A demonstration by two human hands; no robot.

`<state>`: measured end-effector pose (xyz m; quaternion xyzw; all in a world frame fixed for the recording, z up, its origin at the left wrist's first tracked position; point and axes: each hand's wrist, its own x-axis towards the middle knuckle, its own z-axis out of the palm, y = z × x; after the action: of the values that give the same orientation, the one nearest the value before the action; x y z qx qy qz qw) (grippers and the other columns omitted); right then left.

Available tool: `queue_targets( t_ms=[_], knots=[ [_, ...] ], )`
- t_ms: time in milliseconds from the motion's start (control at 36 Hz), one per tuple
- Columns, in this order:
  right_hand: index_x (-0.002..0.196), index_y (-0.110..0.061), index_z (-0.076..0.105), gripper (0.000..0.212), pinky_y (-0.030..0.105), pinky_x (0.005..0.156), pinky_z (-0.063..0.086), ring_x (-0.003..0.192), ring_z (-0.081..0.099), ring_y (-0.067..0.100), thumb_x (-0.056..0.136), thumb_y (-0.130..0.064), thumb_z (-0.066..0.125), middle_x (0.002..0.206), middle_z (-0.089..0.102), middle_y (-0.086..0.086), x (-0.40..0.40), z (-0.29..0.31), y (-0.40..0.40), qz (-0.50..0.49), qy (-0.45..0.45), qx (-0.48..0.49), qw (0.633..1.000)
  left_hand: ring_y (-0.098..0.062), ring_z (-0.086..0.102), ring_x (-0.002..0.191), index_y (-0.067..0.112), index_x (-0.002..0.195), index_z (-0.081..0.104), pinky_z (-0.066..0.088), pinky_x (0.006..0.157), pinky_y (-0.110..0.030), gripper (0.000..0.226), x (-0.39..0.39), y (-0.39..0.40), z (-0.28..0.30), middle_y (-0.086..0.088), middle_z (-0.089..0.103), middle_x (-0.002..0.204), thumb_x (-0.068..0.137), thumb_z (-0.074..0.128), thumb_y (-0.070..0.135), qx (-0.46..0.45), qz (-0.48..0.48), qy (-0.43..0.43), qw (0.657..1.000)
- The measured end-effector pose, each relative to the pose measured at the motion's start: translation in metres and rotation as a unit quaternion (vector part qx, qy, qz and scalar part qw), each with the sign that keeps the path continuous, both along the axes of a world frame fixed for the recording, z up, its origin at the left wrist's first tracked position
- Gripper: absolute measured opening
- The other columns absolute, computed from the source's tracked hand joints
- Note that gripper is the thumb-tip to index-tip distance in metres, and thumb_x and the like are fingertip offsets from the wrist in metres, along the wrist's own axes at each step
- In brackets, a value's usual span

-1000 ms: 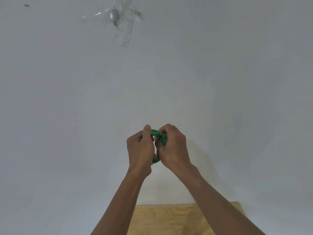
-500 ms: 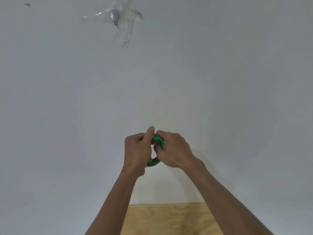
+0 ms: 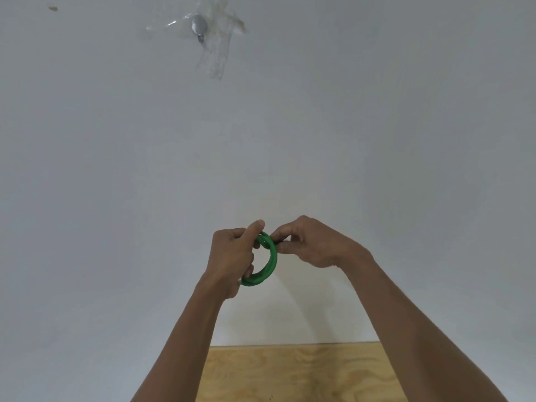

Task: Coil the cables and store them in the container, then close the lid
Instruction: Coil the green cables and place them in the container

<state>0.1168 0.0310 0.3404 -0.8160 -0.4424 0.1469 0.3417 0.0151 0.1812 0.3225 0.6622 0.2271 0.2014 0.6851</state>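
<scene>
Two hands on one small green cable coil (image 3: 265, 264) held up before the white wall (image 3: 116, 169): left hand (image 3: 232, 256) gripping its near side, right hand (image 3: 307, 245) pinching the top; likely light, springy, best clamped across all loops.

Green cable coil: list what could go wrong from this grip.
1. The green cable coil is held in mid-air; the left hand grips one side while the right hand pinches only the top, so the loops might spring open if that pinch slips.
2. No container is in view, so the coil may loosen while being carried there.
</scene>
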Motion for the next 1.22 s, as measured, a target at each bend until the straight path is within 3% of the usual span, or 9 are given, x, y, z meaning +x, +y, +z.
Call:
queue_targets(
  t_ms=[83, 139, 250, 333, 389, 472, 556, 722, 1222],
  knots=[
    [0.114, -0.029, 0.073, 0.021, 0.015, 0.074, 0.040, 0.076, 0.057, -0.008, 0.100, -0.023, 0.058, 0.091, 0.070, -0.023, -0.001, -0.002, 0.005, -0.024, -0.043, -0.001, 0.999, -0.021, 0.030, 0.045, -0.006, 0.074, 0.068, 0.027, 0.043, -0.028, 0.050, 0.000, 0.000, -0.003, -0.009, 0.048, 0.064, 0.085, 0.078, 0.042, 0.011, 0.001, 0.006, 1.000],
    [0.114, -0.028, 0.072, 0.021, 0.024, 0.083, 0.041, 0.092, 0.059, 0.004, 0.100, -0.023, 0.056, 0.106, 0.071, -0.010, -0.001, -0.006, 0.006, -0.033, -0.056, -0.004, 0.998, -0.022, 0.028, 0.047, -0.009, 0.077, 0.066, 0.027, 0.044, -0.028, 0.057, 0.000, 0.001, -0.005, -0.012, 0.043, 0.067, 0.080, 0.081, 0.046, 0.019, 0.004, 0.004, 1.000],
    [0.105, -0.027, 0.073, 0.027, 0.033, 0.093, 0.050, 0.099, 0.065, 0.016, 0.094, -0.021, 0.049, 0.102, 0.071, -0.003, -0.011, -0.013, 0.006, -0.028, 0.019, 0.015, 0.999, -0.021, 0.027, 0.047, 0.001, 0.063, 0.065, 0.029, 0.049, -0.029, 0.050, -0.001, 0.000, -0.011, -0.001, 0.039, 0.049, 0.082, 0.080, 0.045, 0.007, 0.044, -0.009, 0.999],
    [0.098, -0.020, 0.072, 0.033, 0.045, 0.102, 0.045, 0.108, 0.059, 0.018, 0.086, -0.039, 0.048, 0.106, 0.068, 0.001, -0.019, -0.017, 0.007, -0.023, 0.084, 0.066, 0.994, -0.022, 0.028, 0.046, 0.001, 0.061, 0.064, 0.029, 0.051, -0.030, 0.050, -0.003, -0.006, -0.015, 0.000, 0.035, 0.045, 0.083, 0.079, 0.044, 0.007, 0.049, -0.024, 0.998],
    [0.097, -0.025, 0.072, 0.033, 0.043, 0.102, 0.045, 0.111, 0.056, 0.014, 0.090, -0.051, 0.054, 0.107, 0.067, -0.004, -0.023, -0.023, 0.007, -0.029, 0.034, 0.085, 0.995, -0.022, 0.028, 0.045, -0.006, 0.066, 0.063, 0.030, 0.048, -0.030, 0.055, -0.003, -0.010, -0.016, -0.006, 0.031, 0.050, 0.083, 0.079, 0.043, 0.011, 0.044, -0.034, 0.998],
    [0.106, -0.030, 0.074, 0.024, 0.038, 0.099, 0.049, 0.105, 0.061, 0.009, 0.097, -0.044, 0.057, 0.103, 0.072, -0.009, -0.029, -0.033, 0.009, -0.054, -0.004, 0.119, 0.991, -0.023, 0.029, 0.043, -0.008, 0.072, 0.065, 0.033, 0.046, -0.031, 0.057, -0.002, -0.012, -0.015, -0.009, 0.030, 0.054, 0.083, 0.078, 0.046, 0.016, 0.053, -0.036, 0.998],
    [0.107, -0.035, 0.073, 0.024, 0.047, 0.088, 0.053, 0.093, 0.065, 0.023, 0.099, -0.044, 0.052, 0.093, 0.074, -0.004, -0.036, -0.043, 0.015, -0.095, -0.031, 0.158, 0.982, -0.024, 0.030, 0.045, -0.012, 0.077, 0.062, 0.036, 0.045, -0.031, 0.064, -0.001, -0.013, -0.016, -0.011, 0.030, 0.057, 0.083, 0.077, 0.050, 0.012, 0.068, -0.038, 0.997],
    [0.109, -0.021, 0.072, 0.024, 0.042, 0.077, 0.052, 0.082, 0.063, 0.025, 0.103, -0.027, 0.049, 0.090, 0.073, 0.004, -0.050, -0.049, 0.024, -0.143, -0.097, 0.187, 0.967, -0.028, 0.035, 0.055, -0.015, 0.079, 0.056, 0.040, 0.039, -0.024, 0.071, 0.000, -0.019, -0.021, -0.015, 0.036, 0.063, 0.085, 0.074, 0.053, -0.003, 0.106, -0.046, 0.993],
    [0.111, -0.020, 0.071, 0.021, 0.037, 0.063, 0.055, 0.067, 0.066, 0.022, 0.098, -0.021, 0.055, 0.081, 0.075, -0.001, -0.071, -0.080, 0.046, -0.261, -0.198, 0.229, 0.917, -0.023, 0.048, 0.056, -0.002, 0.083, 0.065, 0.053, 0.058, -0.037, 0.067, -0.007, -0.021, -0.046, -0.005, 0.045, 0.057, 0.087, 0.063, 0.065, -0.021, 0.121, -0.019, 0.992]
  ],
)
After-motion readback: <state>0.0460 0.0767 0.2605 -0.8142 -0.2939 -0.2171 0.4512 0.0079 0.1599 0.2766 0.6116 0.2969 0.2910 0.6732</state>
